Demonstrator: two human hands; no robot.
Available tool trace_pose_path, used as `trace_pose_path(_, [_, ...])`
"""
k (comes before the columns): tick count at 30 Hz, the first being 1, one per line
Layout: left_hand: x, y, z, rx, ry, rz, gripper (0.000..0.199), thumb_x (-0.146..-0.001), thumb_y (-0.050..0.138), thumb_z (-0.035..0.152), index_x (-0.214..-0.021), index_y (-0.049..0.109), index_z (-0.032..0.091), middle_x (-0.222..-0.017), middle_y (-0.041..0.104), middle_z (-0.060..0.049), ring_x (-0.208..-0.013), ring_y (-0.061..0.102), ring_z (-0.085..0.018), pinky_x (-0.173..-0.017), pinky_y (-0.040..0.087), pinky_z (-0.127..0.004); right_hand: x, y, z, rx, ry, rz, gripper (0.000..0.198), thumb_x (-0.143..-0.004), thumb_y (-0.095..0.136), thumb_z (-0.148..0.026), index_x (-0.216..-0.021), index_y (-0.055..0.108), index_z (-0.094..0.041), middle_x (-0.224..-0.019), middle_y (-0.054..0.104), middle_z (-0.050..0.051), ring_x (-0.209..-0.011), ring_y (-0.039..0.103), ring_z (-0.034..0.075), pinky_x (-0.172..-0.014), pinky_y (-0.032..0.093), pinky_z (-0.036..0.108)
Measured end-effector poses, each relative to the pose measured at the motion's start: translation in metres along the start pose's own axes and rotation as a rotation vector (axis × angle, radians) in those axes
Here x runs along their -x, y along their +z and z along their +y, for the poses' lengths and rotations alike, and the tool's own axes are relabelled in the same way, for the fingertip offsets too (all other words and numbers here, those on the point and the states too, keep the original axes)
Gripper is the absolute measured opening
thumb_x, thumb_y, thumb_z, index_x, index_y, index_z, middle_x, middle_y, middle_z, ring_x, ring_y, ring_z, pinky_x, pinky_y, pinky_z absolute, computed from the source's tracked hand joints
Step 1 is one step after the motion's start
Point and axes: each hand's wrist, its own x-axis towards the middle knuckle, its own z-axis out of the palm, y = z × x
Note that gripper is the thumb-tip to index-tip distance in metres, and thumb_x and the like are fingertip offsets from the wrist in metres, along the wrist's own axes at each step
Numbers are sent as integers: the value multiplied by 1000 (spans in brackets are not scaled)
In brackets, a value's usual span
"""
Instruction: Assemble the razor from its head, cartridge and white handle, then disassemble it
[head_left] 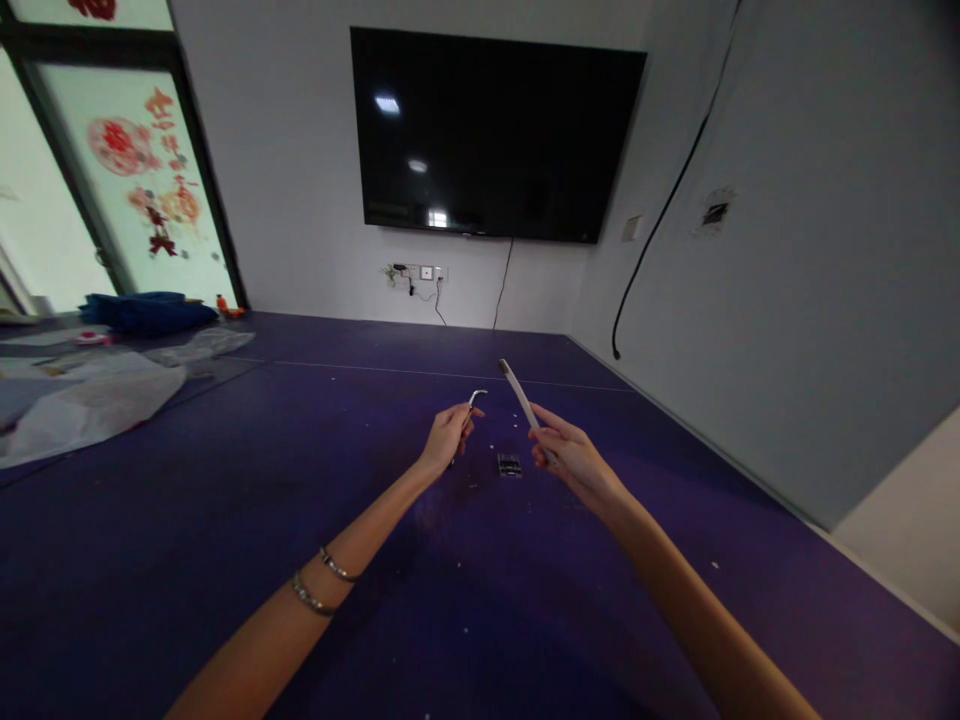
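Smooth dark-purple surface below a matte grey-white wall

Broad and slightly glossy, the surface is scattered with small white flecks and crossed by a fine pale seam near the wall. Mounted above is a flat, black, rectangular television screen bearing bright reflections. At right, a black flexible cable hangs in a shallow curve. At left lie a crumpled, translucent plastic sheet and a heap of soft blue fabric.

Centre: the left hand has its fingers closed around a slender, shiny metal tool with a hooked tip, the hook projecting beyond the grip. The right hand pinches a slim, pale, gently curved stick with a dark end between thumb and curled fingers; its dark end slants up and leftward, apart from the hook. Near the right hand, a small, dark, roughly rectangular object rests on the surface; its material cannot be told. Two metallic bracelets encircle the left forearm.
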Motion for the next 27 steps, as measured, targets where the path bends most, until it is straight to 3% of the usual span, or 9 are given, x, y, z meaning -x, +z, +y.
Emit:
trace_pose_path(6, [-3, 2, -11, 41, 7, -93, 28, -74, 57, 40, -82, 55, 13, -61, 51, 3, -53, 50, -9, -48, 44, -21, 6, 7, 12, -49, 55, 13, 58, -70, 53, -22, -128, 49, -23, -71, 56, 1, -46, 42, 7, -44, 36, 22])
trace_pose_path(12, [-2, 3, -18, 8, 22, -81, 21, -77, 52, 36, -80, 50, 15, -55, 39, 8, -41, 36, -5, -39, 31, -17, 10, 7, 20, 51, 47, 3, 53, -69, 52, -21, -122, 55, -18, -81, 62, 6, -47, 39, 7, -42, 29, 20])
trace_pose_path(16, [-2, 1, -19, 14, 9, -52, 16, -79, 48, 32, -79, 48, 16, -55, 37, 8, -40, 32, -4, -38, 24, -15, 24, 9, 27, 96, 20, -12, 52, -71, 53, -25, -122, 55, -19, -73, 59, 3, -47, 37, 7, -41, 26, 20])
trace_pose_path(19, [-2, 0, -18, 33, 10, -8, 17, -79, 50, 33, -77, 48, 16, -56, 37, 7, -41, 31, -3, -38, 22, -15, 32, 12, 33, 32, 27, 2, 53, -69, 56, -26, -122, 56, -19, -70, 55, 1, -47, 36, 6, -42, 25, 20])
trace_pose_path(23, [0, 4, -21, 50, 5, -49, 19, -78, 51, 35, -77, 48, 16, -54, 34, 8, -39, 27, -3, -38, 20, -15, 31, 16, 33, -111, 58, 88, 61, -67, 59, -25, -126, 51, -20, -69, 52, -1, -48, 35, 5, -43, 24, 20])
trace_pose_path(27, [2, 8, -23, 17, 4, -38, 17, -78, 50, 33, -76, 49, 17, -55, 38, 7, -42, 33, -4, -39, 23, -15, 35, 24, 34, -172, 103, 62, 63, -65, 61, -24, -127, 51, -19, -69, 51, -1, -48, 36, 5, -43, 24, 20])
